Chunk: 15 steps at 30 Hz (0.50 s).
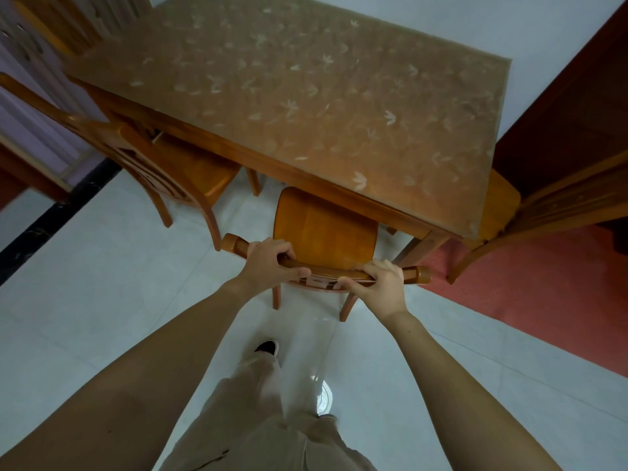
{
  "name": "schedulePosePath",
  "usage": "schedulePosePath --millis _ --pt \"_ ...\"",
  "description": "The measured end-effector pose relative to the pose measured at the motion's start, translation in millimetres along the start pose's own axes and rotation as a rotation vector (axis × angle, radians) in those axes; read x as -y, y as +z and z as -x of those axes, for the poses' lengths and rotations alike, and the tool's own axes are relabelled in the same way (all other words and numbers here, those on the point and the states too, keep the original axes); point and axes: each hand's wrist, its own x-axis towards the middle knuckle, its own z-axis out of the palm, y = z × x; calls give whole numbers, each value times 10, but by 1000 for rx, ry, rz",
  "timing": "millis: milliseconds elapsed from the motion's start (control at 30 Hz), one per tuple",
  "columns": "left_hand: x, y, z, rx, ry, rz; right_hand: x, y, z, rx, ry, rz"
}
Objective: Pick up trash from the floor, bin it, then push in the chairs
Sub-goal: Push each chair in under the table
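Left hand (268,263) and right hand (380,283) both curl round the chair (326,229).

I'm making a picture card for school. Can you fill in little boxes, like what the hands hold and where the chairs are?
left hand: grips the middle chair by its top rail
right hand: grips the same rail
middle chair seat: partly under the table
left chair: angled, seat partly under the table

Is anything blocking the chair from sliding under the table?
Nothing visible does. The left hand and right hand grip the chair by its back, and its seat front is under the table edge. Farther under the table is hidden.
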Motion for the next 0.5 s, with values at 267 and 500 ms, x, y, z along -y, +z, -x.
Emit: schedulePosePath --millis 267,500 --pt "288 -223 -436 61 4 -10 190 151 -351 -13 39 14" --pt "424 -429 -759 80 43 12 320 271 -640 -20 95 23"
